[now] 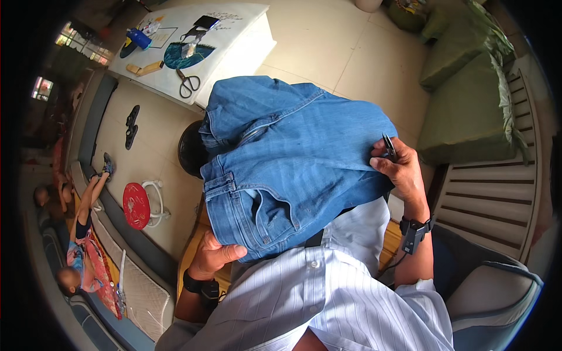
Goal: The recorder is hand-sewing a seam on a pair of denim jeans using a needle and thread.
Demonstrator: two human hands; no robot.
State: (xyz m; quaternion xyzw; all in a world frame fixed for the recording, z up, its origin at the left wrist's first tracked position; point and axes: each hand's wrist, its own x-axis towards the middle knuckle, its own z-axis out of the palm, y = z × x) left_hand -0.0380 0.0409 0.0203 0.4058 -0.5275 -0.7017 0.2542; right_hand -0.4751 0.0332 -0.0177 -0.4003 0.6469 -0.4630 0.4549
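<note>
A pair of blue jeans lies spread over my lap, with the waistband toward my left and the front pocket and zipper facing up. My left hand grips the waistband's near edge, thumb on top and fingers hidden underneath. Over at the right side of the jeans, my right hand is closed around small dark thread snips. Their pointed metal tips stick up past the thumb and fingers, close to the denim. Both wrists carry black straps with small devices.
A white table ahead holds black-handled scissors, a blue bottle and small items. A red-topped stool and dark sandals are at left. Two people, one a reclining person, are at far left. Green cushions line the right.
</note>
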